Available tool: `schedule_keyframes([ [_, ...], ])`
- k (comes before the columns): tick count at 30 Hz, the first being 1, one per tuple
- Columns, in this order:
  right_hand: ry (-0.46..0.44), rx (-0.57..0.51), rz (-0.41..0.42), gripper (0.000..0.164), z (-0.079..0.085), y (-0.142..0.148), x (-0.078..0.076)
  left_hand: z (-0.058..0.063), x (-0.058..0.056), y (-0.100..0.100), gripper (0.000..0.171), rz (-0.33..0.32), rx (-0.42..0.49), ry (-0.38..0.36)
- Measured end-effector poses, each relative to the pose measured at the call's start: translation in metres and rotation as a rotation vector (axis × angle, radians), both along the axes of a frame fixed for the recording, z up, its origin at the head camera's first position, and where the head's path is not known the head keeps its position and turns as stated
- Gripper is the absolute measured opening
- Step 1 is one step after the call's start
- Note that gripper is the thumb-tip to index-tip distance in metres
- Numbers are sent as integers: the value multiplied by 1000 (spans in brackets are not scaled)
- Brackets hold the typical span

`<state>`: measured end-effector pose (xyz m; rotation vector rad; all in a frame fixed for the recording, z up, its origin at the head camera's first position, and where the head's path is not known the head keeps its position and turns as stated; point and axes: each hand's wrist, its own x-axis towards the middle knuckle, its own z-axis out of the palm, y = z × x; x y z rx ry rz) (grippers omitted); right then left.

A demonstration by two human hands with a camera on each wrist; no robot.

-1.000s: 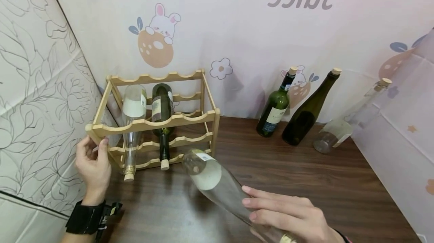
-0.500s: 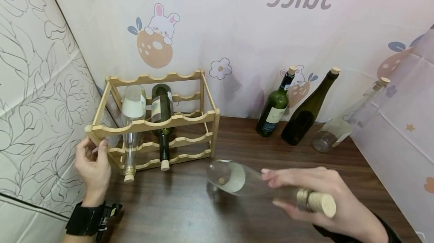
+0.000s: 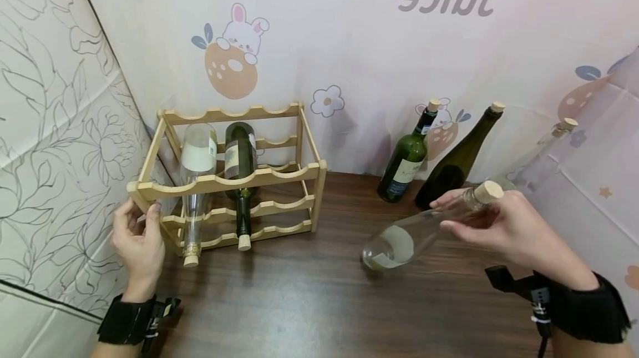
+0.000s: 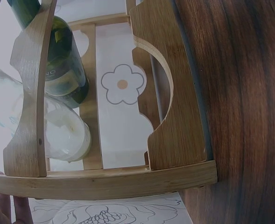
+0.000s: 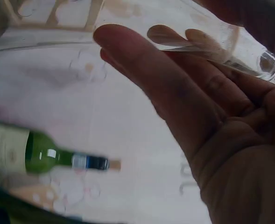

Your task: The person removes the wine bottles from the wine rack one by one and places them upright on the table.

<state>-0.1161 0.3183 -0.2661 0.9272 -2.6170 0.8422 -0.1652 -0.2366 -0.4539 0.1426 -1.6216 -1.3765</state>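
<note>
My right hand (image 3: 509, 230) holds a clear glass wine bottle (image 3: 396, 244) by its neck, the cork sticking up past the fingers. The bottle leans, its base low over or on the table to the left. In the right wrist view, fingers (image 5: 142, 60) and thumb lie on both sides of the glass. My left hand (image 3: 138, 247) grips the left front post of a wooden wine rack (image 3: 279, 177); its fingertips (image 4: 21, 210) show below the frame in the left wrist view. A corked clear bottle (image 3: 198, 150) and a dark green bottle (image 3: 239, 136) lie in the rack, necks forward.
At the back right stand a green bottle (image 3: 410, 150), a darker slim bottle (image 3: 461, 155) and a clear bottle (image 3: 536, 152) partly hidden by my right hand. Patterned cloth walls (image 3: 349, 41) close off the back and sides of the brown wooden table (image 3: 279, 302).
My right hand has carried the clear bottle rightward and away from the rack, turning it from neck toward me to a lean with its neck up to the right. My left hand stays on the rack.
</note>
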Motion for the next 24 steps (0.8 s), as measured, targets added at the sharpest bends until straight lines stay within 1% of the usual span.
schedule_keyframes([
  [6,-2,32,-179,36,-2,35,-17,0,-1,0,36,-2,5,11],
  [8,-26,39,-241,29,-2,48,-21,0,-1,0,36,3,-2,5],
  [11,-72,65,-361,22,-1,66,-26,0,-1,0,37,10,-12,-2],
  [13,-113,83,-429,22,-1,79,-28,0,-1,0,36,13,-19,-8],
  [15,-132,113,-491,24,0,91,-32,-1,-1,0,36,12,-18,-9],
  [20,-153,224,-627,33,0,120,-40,-1,-1,0,36,5,-13,8],
  [22,-158,252,-661,35,0,130,-42,-1,-2,0,36,1,-14,20],
  [24,-161,250,-673,35,-2,138,-43,-1,-2,0,36,-5,-9,32],
])
